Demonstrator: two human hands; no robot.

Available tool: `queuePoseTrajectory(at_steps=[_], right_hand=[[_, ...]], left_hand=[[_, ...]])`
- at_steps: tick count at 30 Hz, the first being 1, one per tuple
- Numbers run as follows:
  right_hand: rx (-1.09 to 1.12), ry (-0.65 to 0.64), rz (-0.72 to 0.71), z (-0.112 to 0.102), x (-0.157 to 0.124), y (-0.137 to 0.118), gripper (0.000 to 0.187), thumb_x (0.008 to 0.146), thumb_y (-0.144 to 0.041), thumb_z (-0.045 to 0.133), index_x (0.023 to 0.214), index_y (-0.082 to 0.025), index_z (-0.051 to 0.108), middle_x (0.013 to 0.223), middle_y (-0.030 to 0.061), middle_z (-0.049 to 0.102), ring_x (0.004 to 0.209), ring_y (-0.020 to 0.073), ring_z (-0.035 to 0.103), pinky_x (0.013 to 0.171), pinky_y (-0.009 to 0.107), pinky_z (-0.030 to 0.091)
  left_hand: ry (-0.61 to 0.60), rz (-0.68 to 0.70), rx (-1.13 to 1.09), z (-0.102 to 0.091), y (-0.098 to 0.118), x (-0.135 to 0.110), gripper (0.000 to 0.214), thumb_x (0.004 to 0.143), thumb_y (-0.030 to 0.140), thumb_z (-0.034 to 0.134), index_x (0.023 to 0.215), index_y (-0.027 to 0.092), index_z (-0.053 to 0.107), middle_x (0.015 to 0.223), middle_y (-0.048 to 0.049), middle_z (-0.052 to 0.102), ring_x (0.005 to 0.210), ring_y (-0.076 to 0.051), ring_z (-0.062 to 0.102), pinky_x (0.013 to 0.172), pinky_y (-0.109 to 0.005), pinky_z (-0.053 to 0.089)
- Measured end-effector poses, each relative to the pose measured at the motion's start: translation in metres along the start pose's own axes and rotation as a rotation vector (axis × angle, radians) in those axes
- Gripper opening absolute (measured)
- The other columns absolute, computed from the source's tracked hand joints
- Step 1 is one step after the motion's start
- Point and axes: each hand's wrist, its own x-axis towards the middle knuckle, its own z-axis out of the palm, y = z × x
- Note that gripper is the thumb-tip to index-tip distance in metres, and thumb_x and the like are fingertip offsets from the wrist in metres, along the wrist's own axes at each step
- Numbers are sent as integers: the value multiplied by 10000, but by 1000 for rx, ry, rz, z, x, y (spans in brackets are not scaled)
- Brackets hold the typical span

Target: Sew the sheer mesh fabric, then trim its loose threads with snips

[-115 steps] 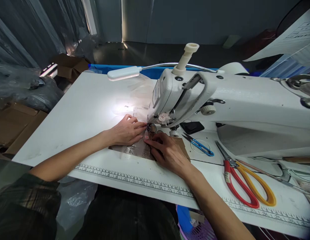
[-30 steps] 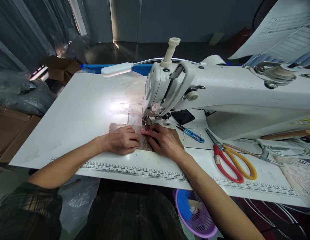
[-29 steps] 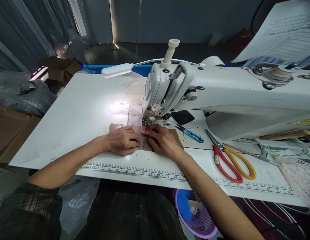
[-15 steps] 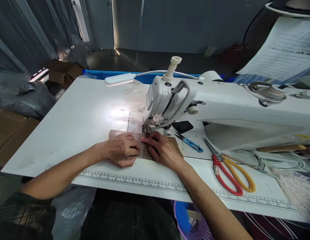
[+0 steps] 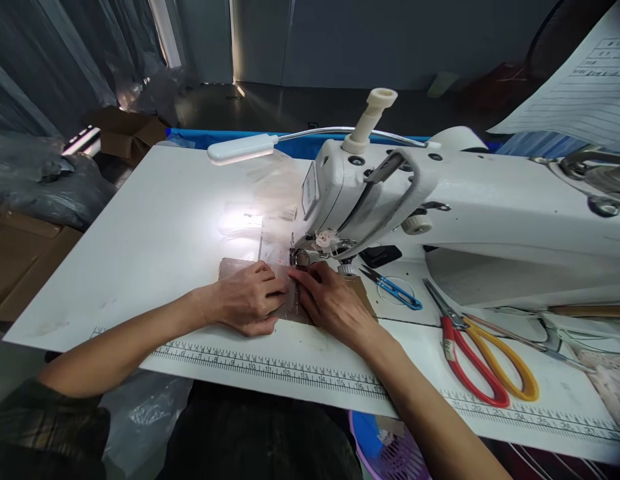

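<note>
My left hand [image 5: 253, 299] rests on a piece of sheer pinkish fabric [image 5: 235, 267], its fingers curled together and gripping it. My right hand [image 5: 331, 297] is closed at the fabric's right side, thumb and forefinger pinching it just in front of the presser foot [image 5: 299, 258]. The fabric runs under the foot of the white sewing machine [image 5: 335, 193], and a paler sheer length [image 5: 275, 183] lies behind the foot. Part of a brown card-like piece [image 5: 363, 293] shows beside my right hand. Fingertips and the fabric between them are partly hidden.
Blue thread snips [image 5: 396, 291] and large scissors with red and yellow handles [image 5: 477, 353] lie right of my right hand. A lamp [image 5: 243, 149] lights the table from above. A printed ruler [image 5: 270, 368] runs along the front edge. Below stands a purple basket [image 5: 390, 457].
The view has shifted, so the machine and scissors appear larger and further right. Both hands stay at the fabric by the presser foot, with little visible movement.
</note>
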Motion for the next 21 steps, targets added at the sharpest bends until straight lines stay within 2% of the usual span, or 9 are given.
queuePoseTrajectory(at_steps=[9,15,21], right_hand=[[51,13,15,-2,-1,-2,350,948,-228,383,1186,-149,627,995,166,619,773,234,607,677,361,513],[-4,-8,52,-2,2,-2,365,957,-249,377,1230,-175,607,955,153,631,720,223,606,669,364,507],[70,19,51,-5,0,-4,358,955,-245,382,1201,-165,629,1001,157,636,799,246,628,696,381,523]], left_hand=[[-35,20,87,2,-6,3,296,836,297,496,952,93,677,1011,-154,652,832,-258,564,746,-406,430],[-26,-12,52,4,-11,4,284,828,290,502,939,90,669,976,-140,635,778,-234,544,740,-395,424],[-14,-29,24,7,-17,4,319,847,332,484,987,108,663,1108,-151,621,849,-243,553,798,-413,424]])
